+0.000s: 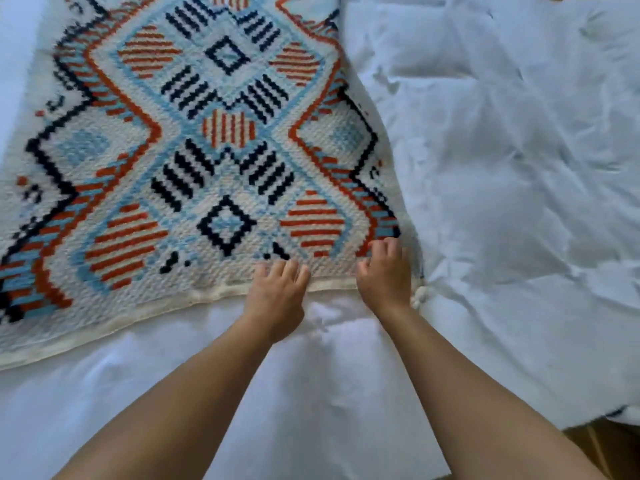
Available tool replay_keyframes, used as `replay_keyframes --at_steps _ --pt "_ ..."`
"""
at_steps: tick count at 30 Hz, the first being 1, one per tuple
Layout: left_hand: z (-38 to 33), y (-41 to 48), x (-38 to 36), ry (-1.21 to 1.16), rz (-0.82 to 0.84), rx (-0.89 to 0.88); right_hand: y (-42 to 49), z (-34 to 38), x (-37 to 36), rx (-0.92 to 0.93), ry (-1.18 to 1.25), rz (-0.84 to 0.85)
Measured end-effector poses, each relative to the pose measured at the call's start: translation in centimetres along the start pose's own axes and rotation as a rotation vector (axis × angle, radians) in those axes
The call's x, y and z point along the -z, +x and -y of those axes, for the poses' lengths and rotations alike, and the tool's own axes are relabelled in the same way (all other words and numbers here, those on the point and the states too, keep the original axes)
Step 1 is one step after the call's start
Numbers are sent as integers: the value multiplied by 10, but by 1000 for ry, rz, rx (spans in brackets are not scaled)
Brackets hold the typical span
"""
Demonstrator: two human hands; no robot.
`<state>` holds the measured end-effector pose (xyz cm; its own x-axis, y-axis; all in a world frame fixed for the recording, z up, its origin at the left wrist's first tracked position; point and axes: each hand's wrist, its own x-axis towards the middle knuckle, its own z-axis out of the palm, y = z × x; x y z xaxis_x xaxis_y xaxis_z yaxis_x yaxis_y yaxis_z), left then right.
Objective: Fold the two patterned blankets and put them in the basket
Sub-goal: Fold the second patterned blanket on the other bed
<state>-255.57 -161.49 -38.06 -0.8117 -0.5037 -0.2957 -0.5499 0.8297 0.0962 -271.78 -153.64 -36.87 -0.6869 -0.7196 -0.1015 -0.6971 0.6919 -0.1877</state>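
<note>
Two bare forearms reach forward from the bottom edge over white bedding (pixel 311 403). A strip of brown floor (pixel 588 441) shows at the lower right corner.

The left hand (pixel 277 296) lies across the cream hem of the blanket (pixel 221 133). Its fingers are bent and slightly spread, with the tips on the weave. The thumb is hidden, so a pinch cannot be confirmed.

The right hand (pixel 384 275) is just beside it at the near right corner. Its fingers are curled tightly onto the cloth and grip it, and the edge there stands slightly raised.

The blanket is spread flat on the bed, running away to the upper left, with orange, navy and pale blue diamonds uppermost. Rumpled white bedding lies to its right and beyond.
</note>
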Motion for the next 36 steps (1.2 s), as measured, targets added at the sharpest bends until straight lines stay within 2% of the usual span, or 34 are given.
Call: replay_keyframes --at_steps 2,5,9,11,13,16,17,18,19,21,24,33,36 --pt "-31 24 0 17 11 -31 19 -42 5 -200 36 -8" --pt "-57 52 -5 39 17 -5 41 -80 -1 -428 169 123" --pt "-64 79 -11 34 52 24 53 -85 -18 -377 393 233" --pt "-65 88 -4 -41 69 76 53 -81 -20 -348 456 245" --pt "-72 92 5 -172 -10 98 52 -86 -12 -319 504 144" --pt "-108 79 26 -346 -230 -83 40 -111 11 -373 632 -273" --pt "-120 71 27 -389 -252 -143 31 -123 17 -406 656 -387" --pt "-132 63 23 -409 -217 -159 20 -134 18 -447 659 -428" --pt "-139 58 13 -392 -153 -154 7 -142 17 -502 644 -392" --pt "-143 54 -11 -333 0 -105 -15 -153 1 -624 559 -201" --pt "-139 61 -25 -246 64 -59 -16 -157 -22 -667 481 -39" --pt "-120 42 -36 -119 17 -86 -11 -152 -26 -628 399 22" --pt "-109 32 -36 -104 -15 -48 -17 -140 -23 -505 264 -46"
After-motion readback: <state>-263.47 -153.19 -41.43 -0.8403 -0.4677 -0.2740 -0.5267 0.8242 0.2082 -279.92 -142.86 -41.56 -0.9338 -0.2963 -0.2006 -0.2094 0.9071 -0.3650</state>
